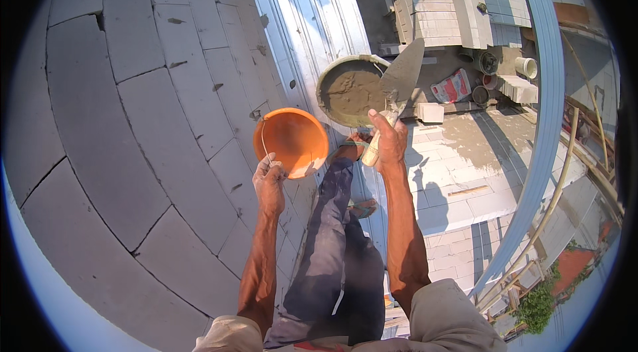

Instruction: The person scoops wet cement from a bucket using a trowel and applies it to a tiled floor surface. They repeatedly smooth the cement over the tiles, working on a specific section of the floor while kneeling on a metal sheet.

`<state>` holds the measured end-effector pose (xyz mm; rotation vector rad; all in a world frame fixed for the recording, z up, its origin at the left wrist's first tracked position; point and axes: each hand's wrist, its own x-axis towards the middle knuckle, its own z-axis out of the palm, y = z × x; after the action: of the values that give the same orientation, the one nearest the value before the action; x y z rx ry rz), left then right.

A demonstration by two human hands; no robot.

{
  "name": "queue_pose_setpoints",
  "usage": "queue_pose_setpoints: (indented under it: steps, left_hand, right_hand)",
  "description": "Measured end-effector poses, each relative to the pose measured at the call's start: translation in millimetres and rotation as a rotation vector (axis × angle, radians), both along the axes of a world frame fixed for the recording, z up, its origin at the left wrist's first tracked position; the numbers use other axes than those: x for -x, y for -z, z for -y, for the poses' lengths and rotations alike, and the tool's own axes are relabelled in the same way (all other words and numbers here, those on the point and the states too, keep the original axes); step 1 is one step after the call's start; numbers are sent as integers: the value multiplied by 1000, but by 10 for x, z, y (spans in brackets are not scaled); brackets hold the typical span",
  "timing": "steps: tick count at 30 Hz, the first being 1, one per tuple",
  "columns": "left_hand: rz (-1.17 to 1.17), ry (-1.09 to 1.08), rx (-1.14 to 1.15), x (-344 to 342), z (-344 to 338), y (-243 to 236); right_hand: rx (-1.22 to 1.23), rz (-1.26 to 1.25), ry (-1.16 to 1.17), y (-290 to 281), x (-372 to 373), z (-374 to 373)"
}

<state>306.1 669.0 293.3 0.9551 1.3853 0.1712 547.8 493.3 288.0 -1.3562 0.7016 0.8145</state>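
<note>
Fingers (382, 127) of the right hand (389, 143) are wrapped tight around the pale handle of a pointed steel brick trowel (402, 76), thumb along the top; fingers of the left hand (269, 176) are curled closed on the thin wire bail of a round orange plastic bowl (292, 141), which hangs empty with its mouth tipped toward the viewer. The landmark is the round grey bucket of wet brown mortar (351, 89). The trowel blade rises over the bucket's right rim, its tip pointing up and away, a smear of mortar on the face. The orange bowl hangs just left of and below the bucket, apart from it. Left of the bucket rises a wall of large pale grey masonry blocks (133, 119); the bucket appears to rest on a corrugated metal sheet (306, 13), though its base is hidden. Well beyond the bucket, at lower level, stands a stack of white blocks (452, 13).

To load well, judged from this pose: bring the bowl's rim close beside the bucket so that little mortar falls between; dip the blade flat, lift a moderate charge, and keep the blade level in transit. The bail grip leaves the bowl free to swing, so steadying it against the knee or the wall would help.
</note>
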Motion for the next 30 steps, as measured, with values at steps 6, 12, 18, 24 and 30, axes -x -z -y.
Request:
queue_pose_setpoints:
  steps: [6, 12, 18, 24, 30]
  left_hand:
    - [-62, 380, -99, -790, -255, 187]
    - [-52, 761, -123, -1166, -550, 611]
    - [28, 1066, -144, -1546, -655, 996]
    - [-198, 1490, -387, -2012, -768, 1377]
    - [-433, 1830, -631, -2042, -396, 747]
  right_hand:
    - [270, -75, 74, -356, 926, 1025]
    - [451, -126, 176, -542, 2152, 2257]
    - [627, -294, 380, -1224, 3066, 2976]
    - [583, -397, 594, -1474, 3920, 3339]
    - [578, -332, 900, -1883, 3929, 3064]
